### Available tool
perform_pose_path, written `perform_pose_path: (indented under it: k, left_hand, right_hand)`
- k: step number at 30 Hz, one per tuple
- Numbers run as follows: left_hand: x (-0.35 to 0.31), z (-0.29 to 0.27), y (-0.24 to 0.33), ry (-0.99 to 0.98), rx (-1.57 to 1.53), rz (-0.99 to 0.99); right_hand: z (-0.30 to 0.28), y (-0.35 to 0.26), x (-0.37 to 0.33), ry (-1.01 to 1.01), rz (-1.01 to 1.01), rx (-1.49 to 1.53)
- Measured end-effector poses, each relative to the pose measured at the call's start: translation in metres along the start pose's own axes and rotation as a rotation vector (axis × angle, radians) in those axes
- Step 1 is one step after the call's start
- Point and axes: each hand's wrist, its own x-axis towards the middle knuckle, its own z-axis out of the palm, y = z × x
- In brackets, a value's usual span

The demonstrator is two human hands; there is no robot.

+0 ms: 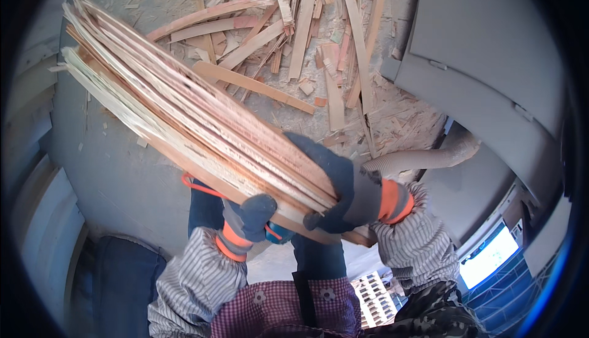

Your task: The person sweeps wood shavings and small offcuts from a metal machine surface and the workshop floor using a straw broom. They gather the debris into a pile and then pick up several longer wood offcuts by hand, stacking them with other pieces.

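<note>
A thick bundle of long, thin wood strips [202,120] slants from the upper left down to the middle, its strips stacked edge to edge and splintered at the far end. My right hand [343,184], in a dark glove with an orange cuff, wraps round the near end of the bundle. Lower down, my left hand [248,218], gloved the same way, grips the bundle's near side; its thumb shows, and the wood hides most of its fingers. The bundle is held up in front of my legs.
Beyond the bundle, loose wood offcuts [300,37] lie heaped among chips on the floor. A ribbed flexible hose [423,159] runs at the right, below large grey panels [485,37]. At the lower left stands a dark padded object [126,283]; pale ridged panels [46,215] line the left.
</note>
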Motion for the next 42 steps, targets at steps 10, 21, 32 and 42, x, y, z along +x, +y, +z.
perform_pose_path:
  k: [10,21,32,42]
  left_hand:
    - [-0.139,0.089,-0.008,0.108,-0.217,0.002]
    - [-0.223,0.163,0.026,0.145,-0.146,-0.388]
    - [-0.302,0.185,-0.044,0.015,0.072,-0.686]
    - [-0.396,0.161,-0.212,0.118,0.672,-0.963]
  right_hand:
    - [0.078,-0.066,-0.102,-0.140,0.231,0.107]
    - [0.131,-0.141,-0.209,0.104,0.181,0.499]
    - [0.255,-0.088,-0.348,0.534,0.037,0.835]
    - [0.439,0.038,-0.484,0.789,-0.188,1.362]
